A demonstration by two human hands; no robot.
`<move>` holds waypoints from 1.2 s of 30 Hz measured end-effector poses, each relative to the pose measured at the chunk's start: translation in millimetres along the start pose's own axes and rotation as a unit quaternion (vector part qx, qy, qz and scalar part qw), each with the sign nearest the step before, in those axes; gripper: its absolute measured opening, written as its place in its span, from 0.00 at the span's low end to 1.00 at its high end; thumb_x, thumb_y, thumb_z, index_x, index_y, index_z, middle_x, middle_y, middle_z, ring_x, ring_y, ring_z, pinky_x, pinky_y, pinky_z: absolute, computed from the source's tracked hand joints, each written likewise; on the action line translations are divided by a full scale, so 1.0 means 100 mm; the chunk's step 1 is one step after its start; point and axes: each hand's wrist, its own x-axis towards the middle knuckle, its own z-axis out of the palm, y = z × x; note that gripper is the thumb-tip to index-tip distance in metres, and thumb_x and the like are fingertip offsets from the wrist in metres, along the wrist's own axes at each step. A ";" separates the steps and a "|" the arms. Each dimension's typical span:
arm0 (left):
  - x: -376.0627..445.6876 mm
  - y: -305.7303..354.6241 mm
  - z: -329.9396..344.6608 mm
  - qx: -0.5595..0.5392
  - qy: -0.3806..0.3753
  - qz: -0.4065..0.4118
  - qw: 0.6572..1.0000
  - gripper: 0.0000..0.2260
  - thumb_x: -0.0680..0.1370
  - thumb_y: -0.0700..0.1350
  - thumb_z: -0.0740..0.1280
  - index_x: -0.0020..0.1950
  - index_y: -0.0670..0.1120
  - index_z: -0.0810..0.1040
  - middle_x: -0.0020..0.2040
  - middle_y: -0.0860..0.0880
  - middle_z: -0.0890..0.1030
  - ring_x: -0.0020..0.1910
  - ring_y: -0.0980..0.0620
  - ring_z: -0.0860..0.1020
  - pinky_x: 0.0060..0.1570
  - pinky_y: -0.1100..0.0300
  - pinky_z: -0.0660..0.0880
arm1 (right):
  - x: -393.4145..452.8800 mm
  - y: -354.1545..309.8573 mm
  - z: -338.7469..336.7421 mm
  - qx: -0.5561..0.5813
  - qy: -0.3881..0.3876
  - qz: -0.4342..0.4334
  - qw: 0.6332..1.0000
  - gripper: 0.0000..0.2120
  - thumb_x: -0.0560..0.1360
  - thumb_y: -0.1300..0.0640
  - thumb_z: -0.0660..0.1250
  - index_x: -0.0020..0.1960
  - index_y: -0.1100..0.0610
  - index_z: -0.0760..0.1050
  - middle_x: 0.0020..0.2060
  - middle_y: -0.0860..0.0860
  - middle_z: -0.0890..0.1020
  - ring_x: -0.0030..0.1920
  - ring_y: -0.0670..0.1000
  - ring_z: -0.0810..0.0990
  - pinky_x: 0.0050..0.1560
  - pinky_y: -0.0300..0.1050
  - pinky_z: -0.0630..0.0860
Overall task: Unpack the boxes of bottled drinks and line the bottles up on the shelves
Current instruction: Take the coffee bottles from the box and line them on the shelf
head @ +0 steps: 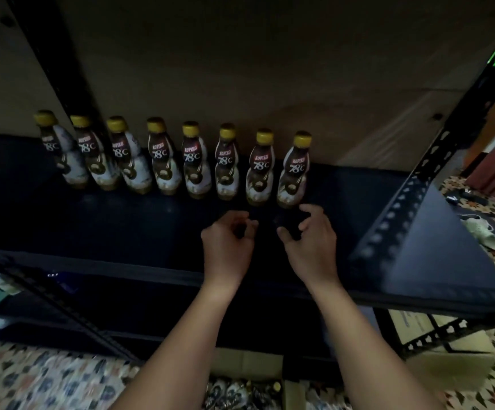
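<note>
Hovering empty and loosely curled, both hands (270, 241) face rigid, top-heavy bottles (292, 170) at the shelf's (121, 226) back edge; I'd grip mid-body.

8 bottles (198, 161) in row on shelf (121, 232), hands empty.

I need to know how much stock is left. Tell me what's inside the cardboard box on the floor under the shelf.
The cardboard box holds more bottles with gold caps. Only a few show between the forearms; the arms and frame edge hide the rest, so no count is possible.
</note>
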 end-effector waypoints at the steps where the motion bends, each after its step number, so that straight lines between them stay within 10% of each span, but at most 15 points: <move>1: -0.10 0.01 -0.06 -0.006 -0.003 0.023 1.000 0.06 0.77 0.43 0.75 0.54 0.45 0.85 0.47 0.52 0.87 0.43 0.68 0.81 0.46 0.79 0.70 | -0.10 -0.01 -0.02 -0.006 -0.001 -0.013 1.000 0.22 0.73 0.55 0.76 0.63 0.52 0.71 0.46 0.49 0.74 0.43 0.43 0.73 0.46 0.28 0.69; 6: -0.81 -0.27 -0.32 -0.028 0.037 0.195 0.980 0.00 0.77 0.34 0.73 0.46 0.37 0.83 0.42 0.48 0.82 0.40 0.57 0.79 0.44 0.70 0.73 | -0.85 -0.01 -0.04 0.078 0.067 -0.185 0.977 0.04 0.76 0.65 0.72 0.47 0.59 0.78 0.30 0.48 0.73 0.32 0.46 0.71 0.38 0.28 0.65; 10: -1.48 -1.13 -0.30 0.004 -0.026 0.078 0.997 0.02 0.78 0.36 0.73 0.51 0.41 0.82 0.41 0.52 0.79 0.37 0.59 0.76 0.39 0.70 0.71 | -1.46 0.56 0.35 0.083 0.021 -0.273 0.958 0.02 0.75 0.70 0.70 0.45 0.66 0.79 0.34 0.49 0.71 0.35 0.45 0.69 0.44 0.31 0.68; 15: -2.31 -2.72 0.04 0.107 -0.145 -0.136 0.974 0.05 0.82 0.43 0.67 0.55 0.45 0.81 0.45 0.49 0.82 0.44 0.56 0.80 0.44 0.60 0.77 | -2.08 1.93 1.24 0.005 -0.127 -0.054 0.990 0.06 0.77 0.63 0.70 0.53 0.58 0.77 0.39 0.50 0.74 0.43 0.49 0.75 0.47 0.43 0.75; 23: -3.42 -4.85 0.64 0.242 -0.327 -0.293 0.865 0.07 0.78 0.40 0.68 0.53 0.43 0.82 0.47 0.39 0.85 0.47 0.39 0.83 0.46 0.50 0.79 | -3.06 4.10 2.59 -0.148 -0.312 0.165 0.924 0.13 0.76 0.59 0.70 0.61 0.57 0.76 0.52 0.56 0.82 0.55 0.57 0.80 0.55 0.46 0.77; 36: -3.64 -6.65 1.57 0.355 -0.427 -0.331 0.763 0.23 0.78 0.47 0.73 0.69 0.39 0.73 0.63 0.37 0.80 0.62 0.37 0.79 0.56 0.50 0.77 | -3.50 5.50 4.02 -0.283 -0.436 0.089 0.850 0.27 0.75 0.66 0.66 0.73 0.57 0.67 0.68 0.60 0.73 0.68 0.62 0.71 0.64 0.53 0.74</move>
